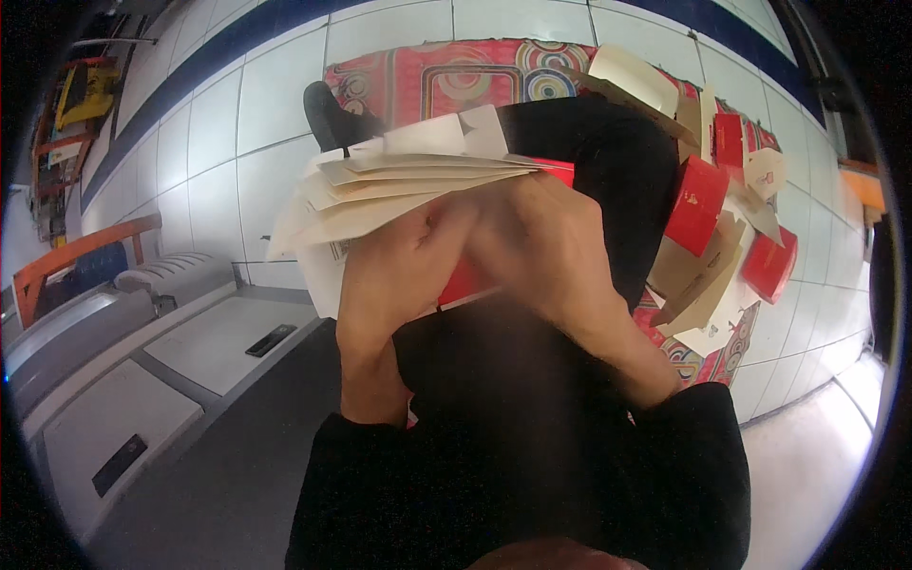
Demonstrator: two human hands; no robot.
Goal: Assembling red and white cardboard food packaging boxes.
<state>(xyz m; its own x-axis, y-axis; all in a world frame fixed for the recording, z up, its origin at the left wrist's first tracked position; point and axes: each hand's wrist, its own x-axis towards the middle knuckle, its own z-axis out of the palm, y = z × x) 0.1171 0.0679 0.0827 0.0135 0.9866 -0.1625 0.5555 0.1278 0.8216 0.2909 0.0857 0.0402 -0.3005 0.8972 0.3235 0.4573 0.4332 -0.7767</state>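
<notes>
Left hand (399, 261), right hand (551, 242), seemingly on cardboard sheets (370, 195)

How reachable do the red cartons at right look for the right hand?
Probably yes: the red cartons sit in the open past the bent knee, though the right hand is busy at the card stack.

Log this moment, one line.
left hand: at pale cardboard sheets | right hand: same, grip unclear | right side: red cartons on patterned mat
</notes>
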